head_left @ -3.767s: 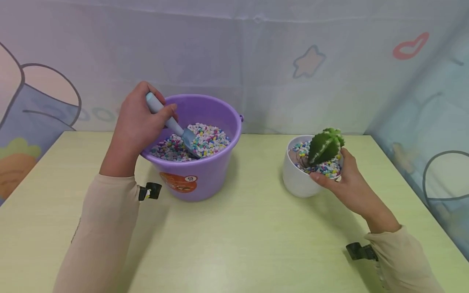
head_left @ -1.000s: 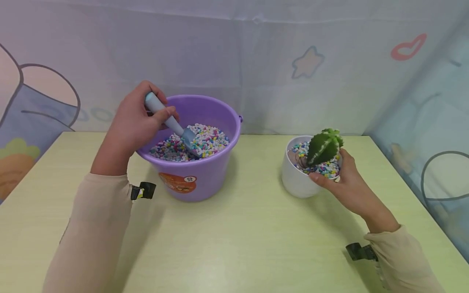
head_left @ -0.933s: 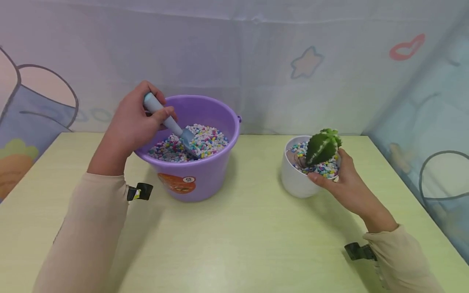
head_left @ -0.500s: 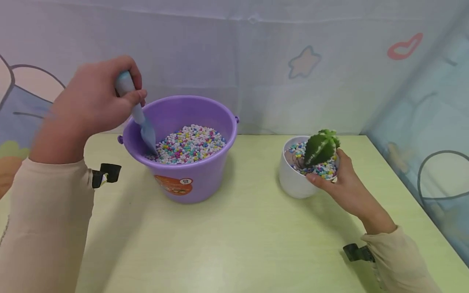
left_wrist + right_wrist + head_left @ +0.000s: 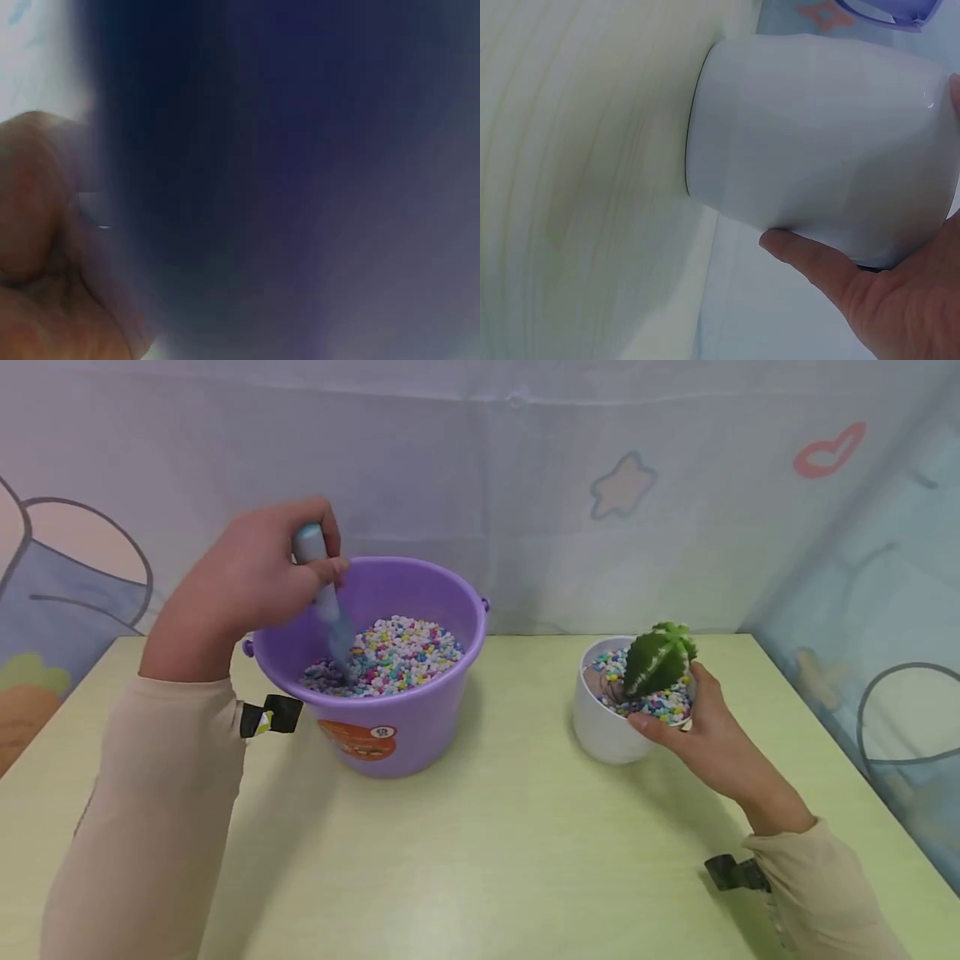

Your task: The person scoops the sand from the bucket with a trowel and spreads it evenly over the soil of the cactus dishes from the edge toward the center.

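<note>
In the head view my left hand grips the pale blue handle of a small shovel. The shovel stands nearly upright, its blurred blade tip down among the multicoloured pebbles at the left side of a purple bucket. A large blurred surface fills most of the left wrist view, with part of the left hand at its left edge. My right hand holds the rim and side of a white pot. A green cactus leans to the right in it, amid brown soil and similar pebbles.
Bucket and pot stand apart on a pale yellow-green table, the bucket at left. A printed cloth backdrop hangs close behind the table, and another panel runs along the right side.
The left hand lifted the shovel, swung it to the bucket's left wall and steepened it; since then it has come back somewhat to the right. The right hand has kept its hold on the pot.
</note>
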Available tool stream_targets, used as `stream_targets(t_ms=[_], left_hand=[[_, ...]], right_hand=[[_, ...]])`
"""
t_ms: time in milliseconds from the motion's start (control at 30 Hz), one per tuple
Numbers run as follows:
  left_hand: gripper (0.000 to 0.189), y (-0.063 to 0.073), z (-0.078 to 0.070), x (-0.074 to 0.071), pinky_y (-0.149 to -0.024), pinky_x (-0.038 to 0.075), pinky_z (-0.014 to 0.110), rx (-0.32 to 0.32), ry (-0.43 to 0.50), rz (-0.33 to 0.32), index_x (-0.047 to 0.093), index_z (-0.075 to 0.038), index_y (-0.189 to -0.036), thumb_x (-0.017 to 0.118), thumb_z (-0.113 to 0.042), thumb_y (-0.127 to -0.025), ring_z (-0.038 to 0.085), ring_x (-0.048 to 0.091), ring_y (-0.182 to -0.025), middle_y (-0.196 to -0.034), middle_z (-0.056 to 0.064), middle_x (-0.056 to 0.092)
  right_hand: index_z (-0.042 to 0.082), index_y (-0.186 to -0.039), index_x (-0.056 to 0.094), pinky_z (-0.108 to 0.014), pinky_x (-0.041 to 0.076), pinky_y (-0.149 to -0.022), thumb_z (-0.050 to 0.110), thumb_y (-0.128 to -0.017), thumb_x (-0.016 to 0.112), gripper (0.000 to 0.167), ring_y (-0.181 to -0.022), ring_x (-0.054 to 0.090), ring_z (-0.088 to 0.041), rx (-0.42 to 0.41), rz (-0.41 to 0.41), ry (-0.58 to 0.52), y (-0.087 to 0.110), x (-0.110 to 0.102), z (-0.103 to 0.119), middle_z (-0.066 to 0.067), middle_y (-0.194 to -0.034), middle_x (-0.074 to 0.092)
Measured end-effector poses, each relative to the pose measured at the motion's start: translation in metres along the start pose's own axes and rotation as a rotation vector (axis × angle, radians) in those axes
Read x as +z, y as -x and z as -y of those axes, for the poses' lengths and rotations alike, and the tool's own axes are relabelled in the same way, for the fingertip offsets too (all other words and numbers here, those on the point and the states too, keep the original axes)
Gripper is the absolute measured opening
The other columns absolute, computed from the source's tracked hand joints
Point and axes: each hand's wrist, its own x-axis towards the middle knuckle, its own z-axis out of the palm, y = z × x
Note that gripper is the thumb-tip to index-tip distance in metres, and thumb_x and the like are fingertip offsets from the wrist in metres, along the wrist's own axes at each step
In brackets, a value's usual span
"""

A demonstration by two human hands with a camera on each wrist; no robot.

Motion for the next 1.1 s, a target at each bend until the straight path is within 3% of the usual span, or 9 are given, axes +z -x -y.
stream_targets(t_ms=[133, 233, 400, 633, 733, 833, 933, 1000, 1100], left_hand=[[0.011, 0.0, 0.008, 0.004, -0.067, 0.049, 0.034, -0.041, 0.147, -0.036, 0.058, -0.01, -0.097, 0.065, -0.018, -0.096, 0.026, 0.061, -0.075, -0.092, 0.013, 0.064], [0.013, 0.002, 0.013, 0.006, -0.069, 0.057, 0.026, -0.06, 0.311, -0.067, 0.056, -0.006, -0.097, 0.065, -0.014, -0.096, 0.02, 0.067, -0.076, -0.093, 0.011, 0.07], [0.014, 0.004, 0.026, 0.014, -0.069, 0.058, 0.029, -0.053, 0.578, -0.129, 0.052, -0.002, -0.096, 0.066, -0.007, -0.095, 0.017, 0.072, -0.081, -0.093, 0.011, 0.071], [0.022, 0.004, 0.045, 0.022, -0.059, 0.059, 0.031, -0.211, 0.965, -0.245, 0.049, -0.001, -0.093, 0.07, -0.005, -0.09, 0.021, 0.072, -0.068, -0.081, 0.01, 0.071], [0.023, 0.002, 0.042, 0.025, -0.057, 0.058, 0.03, -0.251, 0.896, -0.283, 0.048, -0.002, -0.093, 0.07, -0.006, -0.091, 0.018, 0.072, -0.065, -0.082, 0.008, 0.07], [0.021, 0.002, 0.037, 0.028, -0.06, 0.058, 0.028, -0.233, 0.733, -0.275, 0.05, -0.004, -0.094, 0.07, -0.007, -0.091, 0.013, 0.071, -0.069, -0.09, 0.008, 0.064], [0.02, 0.003, 0.034, 0.029, -0.062, 0.058, 0.026, -0.134, 0.597, -0.248, 0.053, -0.003, -0.093, 0.073, -0.006, -0.089, 0.013, 0.069, -0.07, -0.091, 0.011, 0.059], [0.017, 0.005, 0.032, 0.029, -0.064, 0.058, 0.024, -0.034, 0.521, -0.219, 0.057, -0.002, -0.091, 0.074, -0.004, -0.088, 0.014, 0.069, -0.073, -0.09, 0.009, 0.064], [0.011, 0.008, 0.034, 0.029, -0.069, 0.055, 0.022, 0.115, 0.505, -0.137, 0.061, -0.001, -0.088, 0.07, 0.004, -0.088, 0.018, 0.068, -0.084, -0.092, 0.005, 0.072]], right_hand=[[0.006, -0.155, -0.004, -0.068, 0.017, -0.108, 0.034, -0.094, 0.068, 0.099, -0.141, 0.009, -0.043, -0.001, 0.003, 0.002, 0.001, -0.001, 0.001, -0.025, -0.155, 0.002], [0.006, -0.155, -0.004, -0.068, 0.017, -0.107, 0.033, -0.094, 0.068, 0.099, -0.141, 0.009, -0.043, -0.004, -0.002, 0.0, 0.002, -0.002, 0.001, -0.025, -0.155, 0.003], [0.007, -0.155, -0.007, -0.068, 0.017, -0.108, 0.034, -0.094, 0.068, 0.1, -0.142, 0.008, -0.042, 0.011, 0.004, -0.013, 0.001, -0.002, 0.0, -0.024, -0.156, 0.0], [0.006, -0.155, -0.007, -0.067, 0.018, -0.107, 0.035, -0.094, 0.068, 0.101, -0.141, 0.01, -0.043, 0.01, 0.002, -0.003, 0.0, -0.002, -0.002, -0.024, -0.156, 0.001], [0.006, -0.155, -0.008, -0.068, 0.017, -0.108, 0.035, -0.094, 0.068, 0.101, -0.141, 0.009, -0.043, 0.013, 0.005, -0.004, 0.0, -0.002, -0.001, -0.025, -0.156, 0.001], [0.006, -0.155, -0.007, -0.068, 0.017, -0.108, 0.035, -0.094, 0.067, 0.1, -0.141, 0.009, -0.043, 0.011, 0.006, -0.003, 0.001, -0.002, 0.0, -0.025, -0.156, 0.001], [0.006, -0.155, -0.006, -0.068, 0.017, -0.108, 0.034, -0.094, 0.068, 0.1, -0.141, 0.008, -0.043, 0.002, 0.004, 0.0, 0.0, -0.002, 0.001, -0.025, -0.156, 0.001], [0.007, -0.155, -0.004, -0.067, 0.017, -0.108, 0.034, -0.094, 0.068, 0.098, -0.142, 0.008, -0.042, -0.008, 0.003, -0.001, 0.0, -0.002, 0.001, -0.024, -0.156, 0.002], [0.008, -0.156, -0.004, -0.067, 0.016, -0.108, 0.033, -0.094, 0.068, 0.097, -0.142, 0.007, -0.041, -0.011, 0.004, -0.006, 0.001, -0.003, 0.001, -0.023, -0.156, 0.001]])
